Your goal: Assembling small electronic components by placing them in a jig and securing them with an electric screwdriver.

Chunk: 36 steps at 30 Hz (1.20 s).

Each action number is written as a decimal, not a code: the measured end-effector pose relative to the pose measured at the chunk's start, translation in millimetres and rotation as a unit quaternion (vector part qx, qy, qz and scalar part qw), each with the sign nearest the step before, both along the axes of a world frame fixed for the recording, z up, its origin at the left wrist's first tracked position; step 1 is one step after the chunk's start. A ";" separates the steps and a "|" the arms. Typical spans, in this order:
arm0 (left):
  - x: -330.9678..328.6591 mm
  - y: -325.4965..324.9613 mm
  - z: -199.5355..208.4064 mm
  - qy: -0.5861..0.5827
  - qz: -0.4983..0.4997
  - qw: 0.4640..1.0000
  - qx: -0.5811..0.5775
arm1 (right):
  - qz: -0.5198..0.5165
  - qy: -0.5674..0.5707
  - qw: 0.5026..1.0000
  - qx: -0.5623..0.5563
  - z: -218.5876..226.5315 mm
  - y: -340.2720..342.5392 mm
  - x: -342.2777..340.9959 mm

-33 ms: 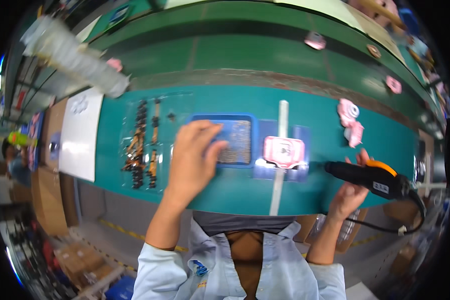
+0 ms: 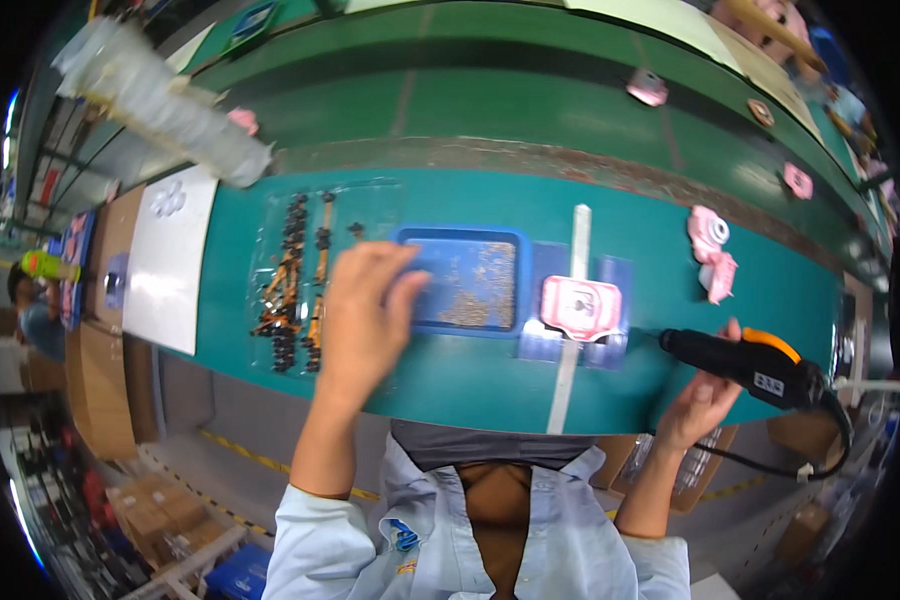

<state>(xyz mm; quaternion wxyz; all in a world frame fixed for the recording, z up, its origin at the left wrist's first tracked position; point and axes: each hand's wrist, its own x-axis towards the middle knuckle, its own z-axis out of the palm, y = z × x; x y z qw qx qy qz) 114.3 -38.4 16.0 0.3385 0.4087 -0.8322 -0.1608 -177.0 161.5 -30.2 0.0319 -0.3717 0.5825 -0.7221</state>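
My left hand (image 2: 362, 318) hovers at the left rim of a blue tray (image 2: 522, 285), thumb and forefinger apart with nothing visible between them. Many tiny metal pieces, apparently screws, lie in the tray's right and lower part. In my right hand (image 2: 703, 405) is a black electric screwdriver (image 2: 735, 365) with an orange strip and a cable, its tip pointing left. Between tray and screwdriver, a pink-and-white camera-shaped casing (image 2: 582, 308) rests on a clear bluish fixture (image 2: 613, 350).
Left of the tray, a clear plastic tray (image 2: 260, 240) holds several black parts with orange ribbons. Pink camera-shaped parts (image 2: 710, 235) lie at the right. A white board (image 2: 170, 270) covers the bench's left end. A plastic-wrapped roll (image 2: 170, 110) juts in at the far left.
My left hand has drawn leftward from over the tray to its left rim. The right hand still grips the screwdriver. The whole view has shifted slightly.
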 end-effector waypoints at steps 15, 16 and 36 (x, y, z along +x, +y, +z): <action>66.1 -85.3 -8.4 -0.117 0.011 0.993 0.004 | 0.028 0.190 0.978 0.079 -0.8 6.6 76.7; 60.2 -79.2 0.7 -0.082 0.005 0.995 0.054 | 0.044 0.203 0.976 0.070 2.3 2.1 78.1; -74.4 45.4 34.1 0.077 -0.268 0.948 0.151 | 0.339 -0.034 0.935 0.093 41.2 -51.2 66.2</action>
